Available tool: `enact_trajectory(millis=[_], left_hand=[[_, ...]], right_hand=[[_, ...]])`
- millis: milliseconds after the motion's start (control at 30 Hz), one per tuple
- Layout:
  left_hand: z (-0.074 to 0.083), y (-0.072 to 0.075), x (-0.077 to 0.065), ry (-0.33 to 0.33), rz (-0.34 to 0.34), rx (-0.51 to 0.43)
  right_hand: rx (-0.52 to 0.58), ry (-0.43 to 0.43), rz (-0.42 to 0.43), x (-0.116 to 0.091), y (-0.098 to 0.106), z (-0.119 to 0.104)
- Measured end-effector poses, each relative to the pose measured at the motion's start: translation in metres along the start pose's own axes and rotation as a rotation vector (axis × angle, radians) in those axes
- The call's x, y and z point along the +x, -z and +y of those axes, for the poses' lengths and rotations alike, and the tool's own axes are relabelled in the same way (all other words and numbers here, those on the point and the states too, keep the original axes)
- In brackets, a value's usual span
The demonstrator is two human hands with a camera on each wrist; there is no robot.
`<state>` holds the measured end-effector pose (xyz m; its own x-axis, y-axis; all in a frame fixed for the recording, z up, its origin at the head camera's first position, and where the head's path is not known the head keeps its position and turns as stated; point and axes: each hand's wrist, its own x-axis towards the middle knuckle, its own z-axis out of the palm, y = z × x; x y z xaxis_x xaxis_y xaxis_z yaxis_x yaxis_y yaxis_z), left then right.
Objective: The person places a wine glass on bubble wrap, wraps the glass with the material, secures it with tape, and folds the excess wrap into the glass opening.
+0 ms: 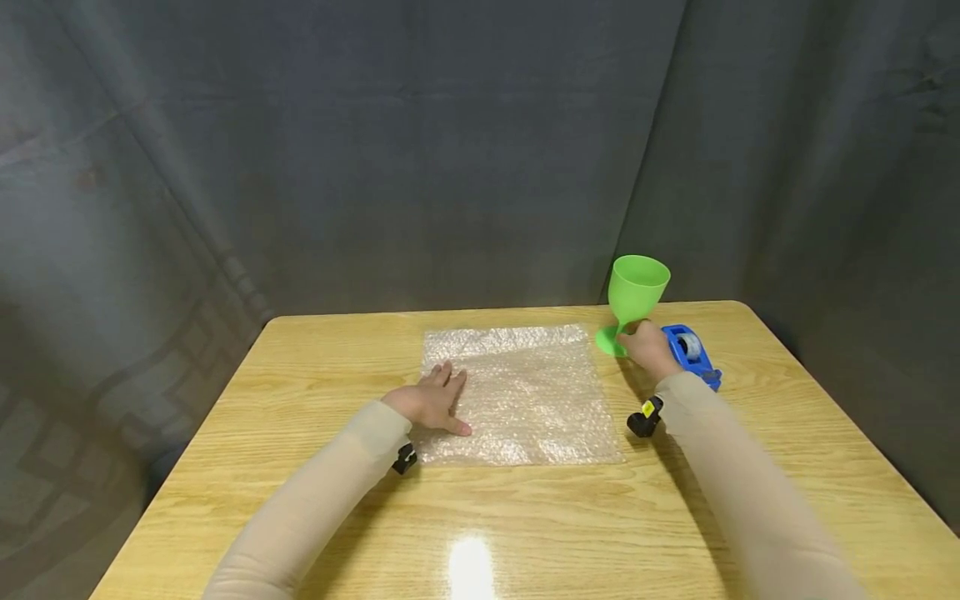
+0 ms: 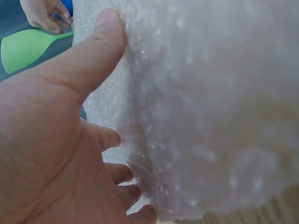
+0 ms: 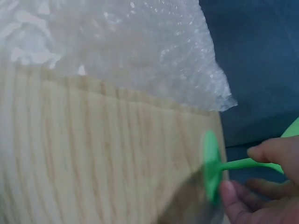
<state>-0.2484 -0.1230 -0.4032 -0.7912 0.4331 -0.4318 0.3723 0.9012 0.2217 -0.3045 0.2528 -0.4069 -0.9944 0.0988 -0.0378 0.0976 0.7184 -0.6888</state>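
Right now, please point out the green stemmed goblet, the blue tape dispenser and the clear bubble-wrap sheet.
Green stemmed goblet (image 1: 633, 300), head view: outer side of its bowl.
Blue tape dispenser (image 1: 698, 365), head view: body beside the roll.
Clear bubble-wrap sheet (image 1: 529, 400), head view: near its middle.

I count my two hands, one left hand (image 1: 433, 404) and one right hand (image 1: 651, 348); two black wrist devices (image 1: 644, 419); far right, one green goblet (image 1: 636, 292) and one blue tape dispenser (image 1: 697, 364); one table (image 1: 562, 525); one bubble-wrap sheet (image 1: 536, 400), though I can't be sure of its layers.
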Motion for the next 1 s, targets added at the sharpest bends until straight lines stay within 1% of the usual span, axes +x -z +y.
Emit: enact_trajectory(millis=[100, 300, 433, 533, 667, 733, 867, 1000], left_hand=[[-0.001, 0.0, 0.0, 0.001, 0.004, 0.005], [-0.002, 0.001, 0.0, -0.006, 0.012, 0.025], [-0.003, 0.001, 0.001, -0.016, 0.015, 0.033], [-0.002, 0.001, 0.001, -0.016, 0.016, 0.03], [-0.002, 0.0, 0.001, -0.015, 0.017, 0.02], [-0.002, 0.0, 0.002, -0.014, 0.017, 0.017], [-0.001, 0.0, 0.001, -0.017, 0.017, 0.019], [0.0, 0.001, 0.001, -0.016, 0.013, 0.019]], right_hand=[[0.079, -0.053, 0.04, 0.004, -0.006, 0.003], [0.229, -0.1, 0.134, 0.01, -0.015, 0.006], [0.365, -0.113, 0.193, 0.01, -0.019, 0.004], [0.509, -0.13, 0.225, 0.01, -0.02, 0.003], [0.751, -0.175, 0.245, 0.01, -0.02, 0.003], [0.84, -0.189, 0.248, 0.011, -0.02, 0.004], [0.925, -0.184, 0.228, 0.011, -0.018, 0.008], [0.98, -0.172, 0.216, 0.011, -0.018, 0.011]])
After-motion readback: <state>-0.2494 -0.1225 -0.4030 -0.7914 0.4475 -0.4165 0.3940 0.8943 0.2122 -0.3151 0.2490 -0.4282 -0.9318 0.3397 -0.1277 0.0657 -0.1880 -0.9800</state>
